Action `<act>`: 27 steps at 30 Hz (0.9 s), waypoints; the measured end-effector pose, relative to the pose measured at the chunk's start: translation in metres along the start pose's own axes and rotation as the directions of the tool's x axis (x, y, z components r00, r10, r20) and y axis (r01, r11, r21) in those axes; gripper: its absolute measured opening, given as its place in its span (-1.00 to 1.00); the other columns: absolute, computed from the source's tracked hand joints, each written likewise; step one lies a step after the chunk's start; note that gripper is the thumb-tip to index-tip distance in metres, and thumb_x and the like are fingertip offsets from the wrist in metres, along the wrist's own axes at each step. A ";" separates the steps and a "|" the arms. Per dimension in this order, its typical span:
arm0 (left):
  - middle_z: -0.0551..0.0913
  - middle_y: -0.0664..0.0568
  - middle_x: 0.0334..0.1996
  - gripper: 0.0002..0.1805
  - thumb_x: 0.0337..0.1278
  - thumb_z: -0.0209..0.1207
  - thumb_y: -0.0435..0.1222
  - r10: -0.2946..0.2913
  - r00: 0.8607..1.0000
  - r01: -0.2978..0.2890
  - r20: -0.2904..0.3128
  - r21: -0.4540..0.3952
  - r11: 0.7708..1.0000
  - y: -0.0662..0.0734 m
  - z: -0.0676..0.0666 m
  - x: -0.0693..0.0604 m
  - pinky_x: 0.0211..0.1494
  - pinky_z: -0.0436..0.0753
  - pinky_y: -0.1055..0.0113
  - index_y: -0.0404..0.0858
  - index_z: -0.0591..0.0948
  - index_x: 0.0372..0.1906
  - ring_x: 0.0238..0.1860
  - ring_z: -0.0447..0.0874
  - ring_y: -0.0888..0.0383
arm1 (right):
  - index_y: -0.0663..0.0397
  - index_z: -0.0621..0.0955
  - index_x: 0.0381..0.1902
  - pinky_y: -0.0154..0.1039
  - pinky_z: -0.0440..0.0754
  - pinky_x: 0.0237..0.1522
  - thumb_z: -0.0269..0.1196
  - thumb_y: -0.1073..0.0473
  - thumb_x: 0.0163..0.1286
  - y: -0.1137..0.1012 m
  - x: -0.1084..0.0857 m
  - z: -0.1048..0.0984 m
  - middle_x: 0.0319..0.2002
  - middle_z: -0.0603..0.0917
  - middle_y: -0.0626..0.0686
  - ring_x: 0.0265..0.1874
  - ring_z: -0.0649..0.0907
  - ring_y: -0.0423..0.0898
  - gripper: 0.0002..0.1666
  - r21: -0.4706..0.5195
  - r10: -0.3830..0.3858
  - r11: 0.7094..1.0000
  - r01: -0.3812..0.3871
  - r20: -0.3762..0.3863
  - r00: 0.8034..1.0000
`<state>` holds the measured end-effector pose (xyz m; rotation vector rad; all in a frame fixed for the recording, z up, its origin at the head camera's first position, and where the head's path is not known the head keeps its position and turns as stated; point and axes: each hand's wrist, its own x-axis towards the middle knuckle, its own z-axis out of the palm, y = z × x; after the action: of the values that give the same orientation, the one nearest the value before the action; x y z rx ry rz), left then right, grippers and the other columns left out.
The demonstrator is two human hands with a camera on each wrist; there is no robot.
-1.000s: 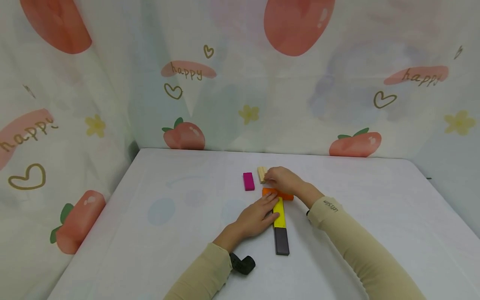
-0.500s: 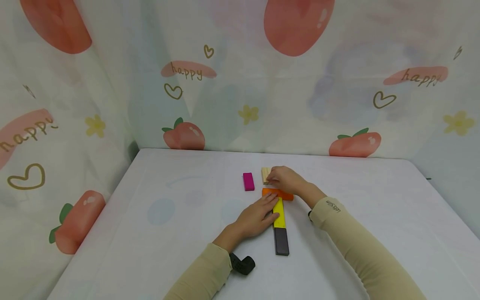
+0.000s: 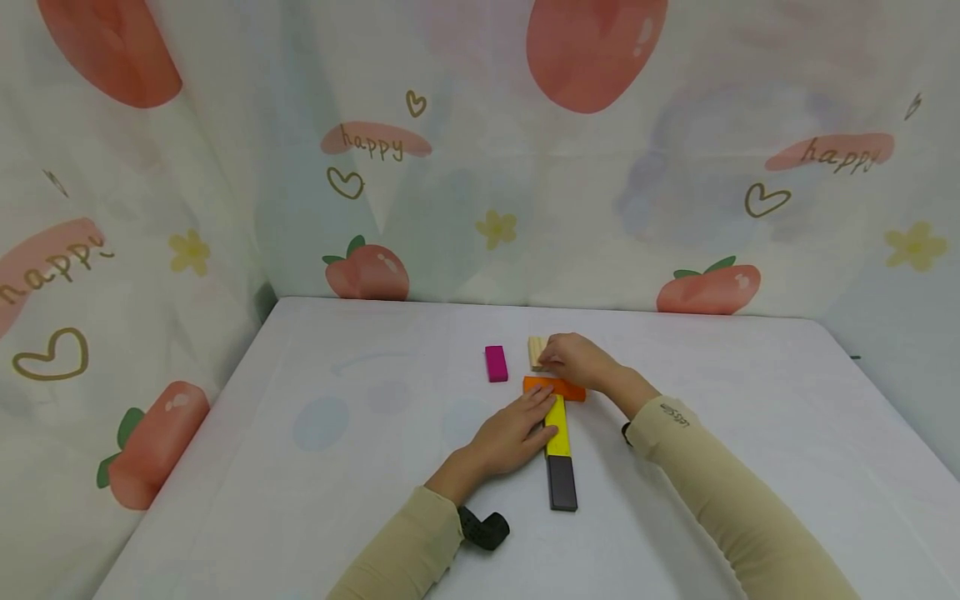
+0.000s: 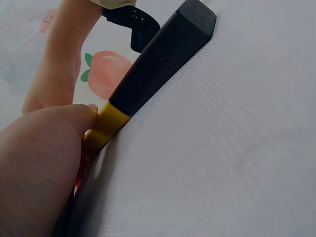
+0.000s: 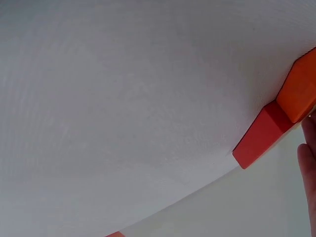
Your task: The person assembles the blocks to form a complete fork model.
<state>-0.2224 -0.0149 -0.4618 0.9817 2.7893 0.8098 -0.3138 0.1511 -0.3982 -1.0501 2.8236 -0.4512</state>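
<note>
My left hand [image 3: 506, 433] lies over a yellow block [image 3: 557, 427] with outstretched fingers, the fingertips reaching an orange block [image 3: 573, 392]. In the left wrist view its thumb [image 4: 79, 117] touches the yellow block's side. A dark grey block [image 3: 562, 483] continues the row at the near end. Just beyond the orange block, which lies crosswise, my right hand [image 3: 581, 362] pinches a pale wooden block [image 3: 536, 352], partly hidden by the fingers. In the right wrist view a red block [image 5: 264, 136] sits against the orange one.
A magenta block [image 3: 496, 364] lies left of the pale one on the white table [image 3: 337, 492]. Behind stands a patterned curtain [image 3: 450, 183]. A black device [image 3: 485, 529] is worn at the left wrist.
The right hand has shifted slightly right and toward the near side, and the pale wooden block has slid along with it. The left hand keeps its place.
</note>
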 end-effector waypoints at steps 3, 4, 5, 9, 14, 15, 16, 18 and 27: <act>0.07 0.08 0.40 -0.39 0.37 -0.22 0.03 0.000 1.000 0.000 0.000 -0.001 1.000 0.000 0.000 0.000 0.36 0.00 0.34 -0.18 0.16 0.39 0.38 -0.14 0.27 | 0.25 0.69 -0.22 -0.14 0.56 -0.09 0.26 0.34 0.21 0.001 0.000 0.000 -0.37 0.61 -0.01 -0.35 0.57 -0.08 -0.82 0.004 0.011 1.000 -0.011 0.005 1.000; 0.07 0.08 0.40 -0.39 0.37 -0.22 0.03 0.000 1.000 0.000 -0.001 0.001 1.000 0.000 0.000 0.000 0.36 0.00 0.34 -0.18 0.16 0.39 0.38 -0.13 0.27 | 0.25 0.69 -0.22 -0.14 0.57 -0.09 0.26 0.34 0.21 0.001 0.000 0.001 -0.37 0.61 -0.01 -0.36 0.57 -0.08 -0.82 0.005 0.010 1.000 -0.010 0.004 1.000; 0.08 0.07 0.39 -0.39 0.37 -0.22 0.03 0.001 1.000 -0.001 -0.001 0.002 1.000 0.000 0.000 0.000 0.36 0.00 0.34 -0.18 0.16 0.39 0.39 -0.13 0.27 | 0.25 0.69 -0.22 -0.14 0.57 -0.09 0.26 0.34 0.21 0.002 0.000 0.001 -0.37 0.61 -0.01 -0.36 0.57 -0.09 -0.82 0.005 0.010 1.000 -0.010 0.002 1.000; 0.08 0.07 0.39 -0.39 0.37 -0.21 0.02 0.003 1.000 -0.003 0.001 0.002 1.000 -0.001 0.000 0.000 0.36 -0.01 0.34 -0.19 0.16 0.40 0.39 -0.14 0.27 | 0.26 0.69 -0.21 -0.13 0.56 -0.09 0.26 0.34 0.21 0.002 -0.002 0.000 -0.37 0.61 -0.01 -0.36 0.57 -0.09 -0.82 0.007 0.007 1.000 -0.007 -0.002 1.000; 0.07 0.07 0.40 -0.39 0.37 -0.21 0.02 0.008 1.000 -0.008 0.002 -0.002 1.000 -0.001 0.001 0.000 0.36 -0.01 0.35 -0.19 0.15 0.40 0.39 -0.14 0.27 | 0.27 0.69 -0.23 -0.14 0.57 -0.11 0.26 0.35 0.19 0.000 -0.004 -0.001 -0.38 0.61 0.01 -0.37 0.57 -0.09 -0.83 0.003 -0.005 1.000 0.005 -0.006 1.000; 0.07 0.07 0.40 -0.39 0.37 -0.21 0.02 0.008 1.000 -0.008 0.002 -0.002 1.000 -0.001 0.001 0.000 0.36 -0.01 0.35 -0.19 0.15 0.40 0.39 -0.14 0.27 | 0.28 0.69 -0.24 -0.13 0.58 -0.12 0.26 0.36 0.19 0.000 -0.005 -0.002 -0.39 0.61 0.01 -0.38 0.57 -0.08 -0.83 0.003 -0.010 1.000 0.010 -0.008 1.000; 0.07 0.07 0.40 -0.39 0.37 -0.21 0.02 0.008 1.000 -0.008 0.002 -0.002 1.000 -0.001 0.001 0.000 0.36 -0.01 0.35 -0.19 0.15 0.40 0.39 -0.14 0.27 | 0.28 0.69 -0.25 -0.14 0.58 -0.12 0.27 0.36 0.19 -0.001 -0.005 -0.002 -0.39 0.61 0.01 -0.38 0.57 -0.08 -0.84 0.005 -0.009 1.000 0.009 -0.009 1.000; 0.07 0.07 0.40 -0.39 0.37 -0.21 0.02 0.006 1.000 -0.006 0.002 -0.003 1.000 -0.001 0.001 0.000 0.36 -0.01 0.34 -0.19 0.15 0.40 0.39 -0.14 0.27 | 0.28 0.69 -0.25 -0.13 0.58 -0.12 0.27 0.36 0.19 -0.001 -0.006 -0.003 -0.39 0.61 0.02 -0.39 0.57 -0.08 -0.84 0.005 -0.009 1.000 0.009 -0.009 1.000; 0.07 0.09 0.40 -0.39 0.37 -0.21 0.03 0.004 1.000 -0.004 0.001 -0.004 1.000 0.000 0.000 0.000 0.36 0.01 0.33 -0.18 0.16 0.40 0.39 -0.14 0.27 | 0.26 0.69 -0.23 -0.14 0.57 -0.10 0.28 0.35 0.17 0.000 -0.007 -0.003 -0.39 0.60 0.00 -0.39 0.56 -0.10 -0.82 0.015 0.021 1.000 -0.021 0.003 1.000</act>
<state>-0.2225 -0.0155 -0.4617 0.9868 2.7848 0.8155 -0.3095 0.1564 -0.3959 -1.0167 2.8213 -0.4681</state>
